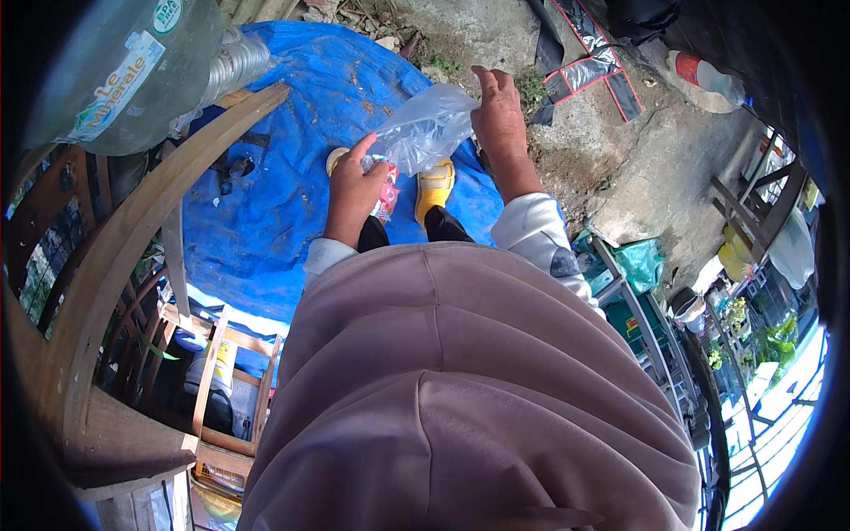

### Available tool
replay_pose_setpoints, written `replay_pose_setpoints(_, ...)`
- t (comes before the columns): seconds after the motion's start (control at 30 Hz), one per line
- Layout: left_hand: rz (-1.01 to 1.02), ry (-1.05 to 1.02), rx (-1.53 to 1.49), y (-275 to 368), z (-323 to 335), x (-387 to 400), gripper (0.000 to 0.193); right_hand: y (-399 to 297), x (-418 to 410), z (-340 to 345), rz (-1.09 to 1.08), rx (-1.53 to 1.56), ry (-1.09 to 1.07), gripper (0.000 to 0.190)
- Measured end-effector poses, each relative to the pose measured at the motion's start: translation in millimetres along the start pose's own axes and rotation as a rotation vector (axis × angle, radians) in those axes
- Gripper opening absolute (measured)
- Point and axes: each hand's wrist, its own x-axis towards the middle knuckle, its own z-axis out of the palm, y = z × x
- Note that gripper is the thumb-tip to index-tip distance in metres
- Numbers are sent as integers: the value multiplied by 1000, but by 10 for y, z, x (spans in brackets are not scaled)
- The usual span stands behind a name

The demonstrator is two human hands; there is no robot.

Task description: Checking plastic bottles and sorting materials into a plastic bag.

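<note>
A clear plastic bag (431,126) is stretched between my two hands, above the blue tarpaulin (292,172). My right hand (499,123) grips the bag's right edge. My left hand (355,189) is at the bag's left side and also has a red and white printed plastic wrapper (387,192) in its grasp, partly hidden behind the fingers. Beneath the bag is my foot in a yellow sock and a strapped sandal (435,186); the other foot is mostly hidden behind my left hand.
A large water jug (133,73) and stacked clear plastic cups (236,66) stand at the upper left, beside a curved wooden beam (153,199). On the concrete at the upper right lie black straps with red edging (584,73) and a plastic bottle (714,83).
</note>
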Motion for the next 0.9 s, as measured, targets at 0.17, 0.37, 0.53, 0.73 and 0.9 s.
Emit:
replay_pose_setpoints(0.17, -193, 139, -546, 1, 161, 40, 39, -160, -63, -62, 262, 421, -351, 53)
replay_pose_setpoints(0.37, -297, 437, -716, -12, 280, 269, 56, -558, -396, -148, -167, 496, -593, 34)
replay_pose_setpoints(0.53, 33, 690, 53, 43, 481, 294, 75, -1030, -606, -230, 15, 353, -443, 49)
replay_pose_setpoints(0.73, -248, 435, 630, 161, 311, 257, 94, -1011, -682, -197, -82, 361, -556, 46)
replay_pose_setpoints(0.9, -352, 166, 787, 138, 237, 385, 101, -727, -637, 141, 2, 283, -479, 42)
